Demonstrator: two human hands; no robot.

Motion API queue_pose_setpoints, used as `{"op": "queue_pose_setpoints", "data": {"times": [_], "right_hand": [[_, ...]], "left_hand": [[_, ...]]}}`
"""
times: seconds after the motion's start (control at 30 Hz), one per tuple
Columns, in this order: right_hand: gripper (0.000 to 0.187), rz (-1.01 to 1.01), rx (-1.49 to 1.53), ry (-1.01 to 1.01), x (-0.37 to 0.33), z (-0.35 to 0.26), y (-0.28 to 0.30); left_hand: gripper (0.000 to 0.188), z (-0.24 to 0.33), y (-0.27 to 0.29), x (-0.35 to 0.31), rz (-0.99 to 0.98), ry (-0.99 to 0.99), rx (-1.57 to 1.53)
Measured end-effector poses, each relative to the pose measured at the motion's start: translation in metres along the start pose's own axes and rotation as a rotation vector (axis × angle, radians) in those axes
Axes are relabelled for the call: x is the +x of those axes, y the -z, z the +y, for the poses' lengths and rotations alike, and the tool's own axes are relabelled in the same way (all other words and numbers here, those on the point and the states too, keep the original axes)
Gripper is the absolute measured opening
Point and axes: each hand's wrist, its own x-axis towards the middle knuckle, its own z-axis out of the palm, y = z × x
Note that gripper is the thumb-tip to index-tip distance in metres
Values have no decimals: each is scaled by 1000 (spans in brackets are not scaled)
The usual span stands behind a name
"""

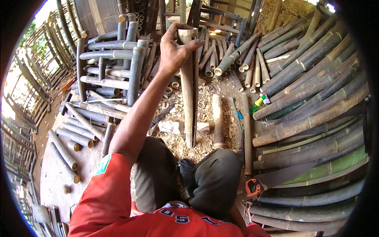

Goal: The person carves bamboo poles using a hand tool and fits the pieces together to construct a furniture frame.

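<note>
The left hand (175,47) held a split bamboo piece (188,87) upright, fingers wrapped around its top; a firm, plumb grip would serve best. The right hand was unseen.

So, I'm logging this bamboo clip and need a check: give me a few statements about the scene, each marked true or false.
1. The left hand grips the top of an upright split bamboo piece. True.
2. A handsaw lies on the bamboo poles at the person's right. True.
3. The right hand holds the saw. False: no hand is on it; the right hand is out of view.
4. The ground under the piece is swept clean. False: shavings cover it.
</note>
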Motion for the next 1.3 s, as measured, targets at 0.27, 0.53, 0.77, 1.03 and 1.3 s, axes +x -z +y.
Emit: {"op": "queue_pose_setpoints", "data": {"times": [0.27, 0.53, 0.77, 1.03, 1.3], "right_hand": [[77, 261, 86, 21, 50, -29, 72], [81, 501, 169, 111, 97, -83, 115], [84, 674, 161, 166, 100, -97, 129], [89, 496, 112, -217, 42, -58, 154], [80, 477, 161, -166, 32, 43, 99]], "left_hand": [[52, 71, 26, 9, 229, -118, -232], [66, 63, 19, 7, 311, 48, -393], [108, 5, 62, -34, 60, 505, -527], [40, -4, 128, -205, -235, 960, -203], [28, 21, 118, -189, -54, 725, -158]]}}
